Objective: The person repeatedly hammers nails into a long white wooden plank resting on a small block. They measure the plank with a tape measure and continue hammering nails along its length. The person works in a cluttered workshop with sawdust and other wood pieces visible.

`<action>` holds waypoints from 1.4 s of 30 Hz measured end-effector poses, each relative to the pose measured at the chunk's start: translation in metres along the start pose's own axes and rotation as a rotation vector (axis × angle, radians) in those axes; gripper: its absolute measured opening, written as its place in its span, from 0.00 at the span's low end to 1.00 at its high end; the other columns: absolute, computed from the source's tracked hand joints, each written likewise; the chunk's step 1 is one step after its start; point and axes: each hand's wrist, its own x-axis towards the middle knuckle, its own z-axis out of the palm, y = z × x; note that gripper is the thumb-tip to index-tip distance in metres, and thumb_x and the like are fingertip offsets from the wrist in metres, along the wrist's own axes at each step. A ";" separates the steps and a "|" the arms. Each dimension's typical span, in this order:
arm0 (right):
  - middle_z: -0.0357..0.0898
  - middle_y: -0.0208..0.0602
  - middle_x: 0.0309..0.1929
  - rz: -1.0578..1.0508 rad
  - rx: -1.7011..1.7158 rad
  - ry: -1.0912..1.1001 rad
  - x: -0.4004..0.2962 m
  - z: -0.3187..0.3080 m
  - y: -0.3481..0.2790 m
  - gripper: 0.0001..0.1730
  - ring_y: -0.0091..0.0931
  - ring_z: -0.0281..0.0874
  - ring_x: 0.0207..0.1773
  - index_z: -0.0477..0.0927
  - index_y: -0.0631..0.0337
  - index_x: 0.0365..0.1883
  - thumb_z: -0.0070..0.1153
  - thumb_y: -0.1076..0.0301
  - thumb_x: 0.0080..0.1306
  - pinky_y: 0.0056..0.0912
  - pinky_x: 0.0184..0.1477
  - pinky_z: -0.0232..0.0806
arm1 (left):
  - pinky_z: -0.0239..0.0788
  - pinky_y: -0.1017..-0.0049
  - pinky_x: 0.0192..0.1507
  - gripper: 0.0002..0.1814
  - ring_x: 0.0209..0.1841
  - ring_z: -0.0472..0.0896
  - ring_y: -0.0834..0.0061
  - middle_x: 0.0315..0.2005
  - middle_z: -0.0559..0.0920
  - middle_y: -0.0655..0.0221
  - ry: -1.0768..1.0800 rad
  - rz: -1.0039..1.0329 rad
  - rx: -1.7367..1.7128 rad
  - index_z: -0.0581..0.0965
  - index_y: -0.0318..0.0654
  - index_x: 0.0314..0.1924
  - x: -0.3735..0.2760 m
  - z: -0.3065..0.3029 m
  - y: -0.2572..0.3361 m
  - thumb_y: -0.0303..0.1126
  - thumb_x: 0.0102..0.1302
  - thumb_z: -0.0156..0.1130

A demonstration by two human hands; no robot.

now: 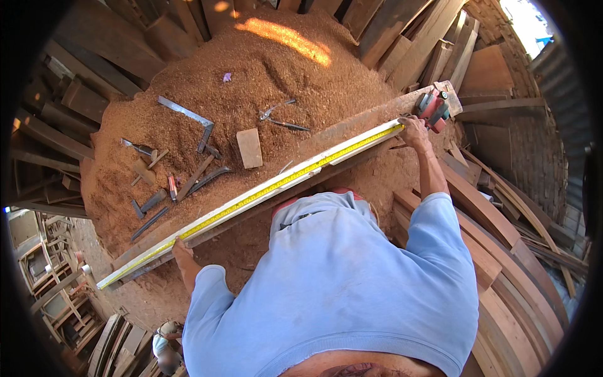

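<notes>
A long pale strip of wood (264, 186) runs diagonally over a thick plank, with a yellow measuring tape blade (292, 179) stretched along it. My left hand (185, 257) grips the strip's lower left part, thumb at the tape's edge; its other fingers are mostly hidden. At the upper right end, my right hand (414, 131) is closed over the strip and the end of the tape. Just beyond it, a red electric hand planer (432, 109) rests on the plank. A steel square (186, 113) and a wooden block (249, 148) lie on the sawdust.
Sawdust (301, 89) also holds pincers (271, 113), a hammer (148, 202), a red-handled tool (172, 187) and a wooden marking gauge (147, 170). Boards (490, 264) are stacked at right and lean around the heap. Another person (166, 344) is at the lower left.
</notes>
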 end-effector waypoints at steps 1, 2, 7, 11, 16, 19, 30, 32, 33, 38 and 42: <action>0.80 0.42 0.62 0.025 -0.026 0.015 0.005 -0.002 -0.001 0.28 0.47 0.75 0.63 0.85 0.46 0.59 0.69 0.65 0.56 0.47 0.67 0.69 | 0.68 0.47 0.52 0.33 0.46 0.76 0.67 0.56 0.78 0.70 0.027 -0.025 0.015 0.73 0.48 0.69 -0.002 0.004 -0.010 0.58 0.73 0.63; 0.80 0.43 0.61 0.036 -0.039 0.007 0.005 -0.005 0.003 0.29 0.47 0.75 0.63 0.85 0.44 0.60 0.68 0.65 0.57 0.48 0.66 0.69 | 0.68 0.47 0.52 0.33 0.46 0.76 0.66 0.55 0.78 0.69 0.050 -0.038 0.047 0.73 0.47 0.69 -0.007 0.009 -0.008 0.58 0.73 0.63; 0.79 0.43 0.60 0.083 -0.064 0.020 0.006 0.003 0.011 0.30 0.50 0.75 0.63 0.84 0.37 0.61 0.68 0.65 0.58 0.51 0.65 0.71 | 0.67 0.46 0.55 0.32 0.47 0.75 0.65 0.49 0.78 0.67 0.037 0.035 0.084 0.73 0.46 0.69 -0.023 0.008 -0.007 0.58 0.75 0.61; 0.79 0.45 0.62 0.095 -0.080 -0.019 0.008 0.016 0.029 0.27 0.53 0.75 0.63 0.83 0.38 0.62 0.62 0.65 0.63 0.52 0.65 0.72 | 0.67 0.47 0.54 0.32 0.44 0.74 0.65 0.46 0.77 0.66 0.091 -0.043 0.069 0.73 0.47 0.69 -0.022 0.015 0.007 0.59 0.74 0.60; 0.79 0.48 0.64 0.204 -0.114 -0.189 -0.004 -0.013 -0.005 0.25 0.57 0.72 0.68 0.83 0.40 0.62 0.52 0.67 0.67 0.53 0.66 0.71 | 0.69 0.60 0.35 0.24 0.33 0.72 0.71 0.32 0.73 0.71 0.137 -0.051 0.080 0.77 0.41 0.50 -0.042 0.024 0.002 0.57 0.75 0.59; 0.81 0.47 0.63 0.195 -0.153 -0.347 -0.024 -0.028 -0.013 0.24 0.56 0.71 0.71 0.85 0.46 0.59 0.52 0.68 0.66 0.53 0.67 0.71 | 0.63 0.68 0.25 0.19 0.25 0.68 0.75 0.25 0.68 0.74 0.132 -0.027 -0.019 0.73 0.42 0.38 -0.048 0.030 -0.003 0.51 0.75 0.59; 0.83 0.39 0.60 -0.496 0.156 -0.727 -0.086 0.043 -0.119 0.23 0.41 0.78 0.65 0.85 0.47 0.57 0.64 0.59 0.62 0.50 0.63 0.70 | 0.54 0.76 0.21 0.08 0.21 0.65 0.79 0.21 0.67 0.78 -0.083 0.049 -0.594 0.71 0.48 0.33 -0.175 0.099 -0.055 0.38 0.71 0.57; 0.83 0.39 0.60 -0.532 0.180 -0.719 -0.091 0.056 -0.132 0.24 0.40 0.78 0.65 0.84 0.47 0.57 0.65 0.56 0.62 0.53 0.63 0.67 | 0.53 0.75 0.21 0.08 0.21 0.65 0.79 0.21 0.66 0.79 -0.114 0.058 -0.585 0.70 0.49 0.36 -0.192 0.103 -0.051 0.39 0.73 0.56; 0.83 0.39 0.60 -0.543 0.185 -0.705 -0.090 0.063 -0.136 0.24 0.40 0.78 0.65 0.84 0.47 0.58 0.65 0.56 0.63 0.53 0.64 0.66 | 0.53 0.76 0.22 0.08 0.21 0.65 0.79 0.22 0.66 0.79 -0.097 0.023 -0.595 0.71 0.49 0.35 -0.200 0.106 -0.048 0.39 0.72 0.57; 0.84 0.39 0.59 -0.572 0.172 -0.738 -0.085 0.052 -0.151 0.27 0.40 0.78 0.66 0.83 0.50 0.60 0.67 0.54 0.63 0.53 0.66 0.63 | 0.54 0.75 0.24 0.06 0.23 0.65 0.79 0.27 0.71 0.76 -0.105 -0.026 -0.646 0.74 0.46 0.41 -0.202 0.107 -0.041 0.38 0.73 0.60; 0.85 0.40 0.58 -0.562 0.162 -0.738 -0.081 0.037 -0.144 0.28 0.41 0.79 0.65 0.83 0.49 0.61 0.68 0.56 0.61 0.52 0.66 0.64 | 0.55 0.76 0.25 0.09 0.25 0.66 0.81 0.36 0.79 0.76 -0.144 -0.020 -0.624 0.75 0.44 0.49 -0.198 0.115 -0.047 0.40 0.80 0.55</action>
